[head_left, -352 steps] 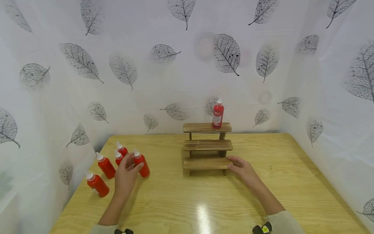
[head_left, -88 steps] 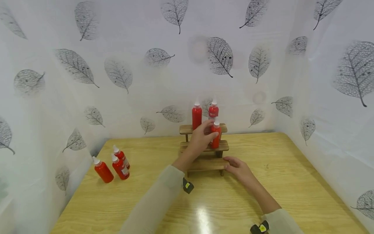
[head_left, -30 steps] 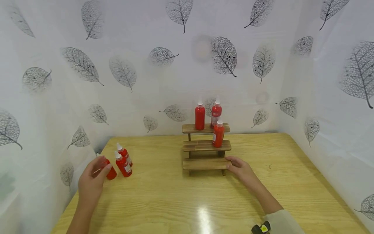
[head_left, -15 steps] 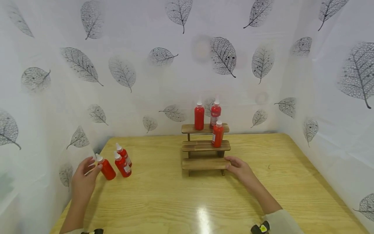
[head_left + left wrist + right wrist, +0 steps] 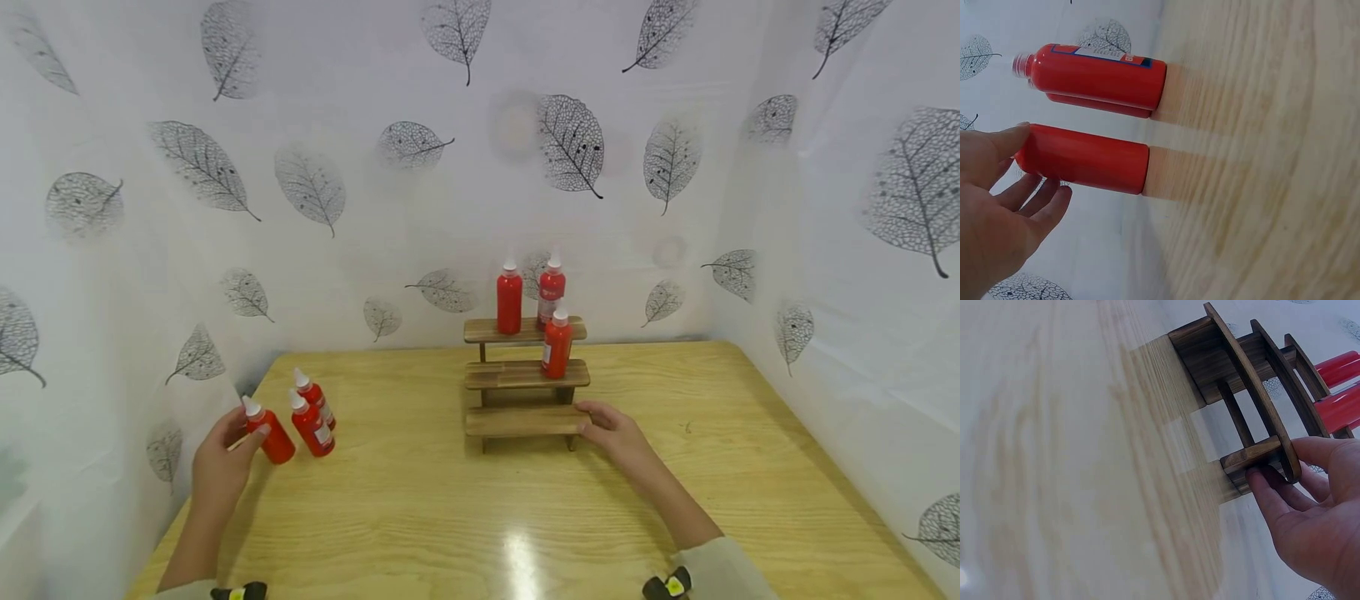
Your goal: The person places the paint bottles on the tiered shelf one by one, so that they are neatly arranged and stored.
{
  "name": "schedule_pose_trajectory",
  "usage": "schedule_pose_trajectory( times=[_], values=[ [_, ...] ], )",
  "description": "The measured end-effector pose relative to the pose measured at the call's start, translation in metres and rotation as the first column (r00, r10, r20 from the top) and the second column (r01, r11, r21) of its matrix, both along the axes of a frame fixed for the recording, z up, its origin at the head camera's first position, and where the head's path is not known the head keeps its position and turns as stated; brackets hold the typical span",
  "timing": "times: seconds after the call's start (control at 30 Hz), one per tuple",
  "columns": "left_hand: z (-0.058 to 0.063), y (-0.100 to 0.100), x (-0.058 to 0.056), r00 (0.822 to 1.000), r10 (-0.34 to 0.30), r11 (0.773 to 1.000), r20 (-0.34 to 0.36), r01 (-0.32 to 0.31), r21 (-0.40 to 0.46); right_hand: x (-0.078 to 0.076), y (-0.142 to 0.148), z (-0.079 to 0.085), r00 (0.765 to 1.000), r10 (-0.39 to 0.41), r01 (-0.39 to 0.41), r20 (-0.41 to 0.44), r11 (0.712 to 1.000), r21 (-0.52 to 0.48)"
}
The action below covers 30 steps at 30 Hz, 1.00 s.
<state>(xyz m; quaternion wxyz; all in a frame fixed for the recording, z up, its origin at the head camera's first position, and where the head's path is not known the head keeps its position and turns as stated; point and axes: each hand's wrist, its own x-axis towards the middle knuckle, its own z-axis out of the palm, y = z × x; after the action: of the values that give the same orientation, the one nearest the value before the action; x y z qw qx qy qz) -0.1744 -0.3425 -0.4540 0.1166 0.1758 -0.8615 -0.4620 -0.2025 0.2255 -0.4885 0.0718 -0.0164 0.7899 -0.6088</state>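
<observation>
Table (image 5: 420, 500), 3 red bottles (image 5: 307, 427), seemingly glossy

The left hand (image 5: 219, 468) moved from stand (image 5: 517, 422) to leftmost bottle (image 5: 274, 441).

A brown wooden three-tier stand (image 5: 525, 422) stands upright. Two white-capped red cylindrical bottles (image 5: 509, 305) stand on its top tier (image 5: 481, 332), towards twelve o'clock; a third red bottle (image 5: 557, 350) occupies the middle tier (image 5: 506, 375), towards one. At the stand's nine o'clock, another white-capped red bottle (image 5: 274, 437) stands upright, a matching pair (image 5: 312, 427) beside it at two.
</observation>
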Motion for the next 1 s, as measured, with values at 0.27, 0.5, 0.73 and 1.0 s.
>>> schedule_pose_trajectory(
  times=[0.27, 0.5, 0.73, 1.0],
  values=[
    [-0.003, 0.000, 0.001, 1.000, 0.006, 0.999, -0.019, -0.007, -0.033, 0.000, 0.000, 0.002, 1.000, 0.011, -0.011, -0.004, 1.000, 0.006],
    [0.002, -0.003, 0.003, 0.990, 0.046, 0.996, -0.135, -0.056, -0.071, 0.001, 0.001, 0.000, 1.000, 0.027, -0.027, -0.007, 1.000, -0.003],
    [0.027, 0.001, 0.013, 0.987, 0.026, 0.997, -0.158, -0.036, -0.061, 0.001, 0.001, -0.001, 1.000, 0.023, -0.023, 0.001, 1.000, -0.008],
    [0.058, 0.015, 0.019, 0.987, 0.011, 0.999, -0.162, -0.019, -0.051, 0.000, 0.002, -0.003, 1.000, 0.026, -0.026, -0.012, 1.000, 0.015]
  ],
)
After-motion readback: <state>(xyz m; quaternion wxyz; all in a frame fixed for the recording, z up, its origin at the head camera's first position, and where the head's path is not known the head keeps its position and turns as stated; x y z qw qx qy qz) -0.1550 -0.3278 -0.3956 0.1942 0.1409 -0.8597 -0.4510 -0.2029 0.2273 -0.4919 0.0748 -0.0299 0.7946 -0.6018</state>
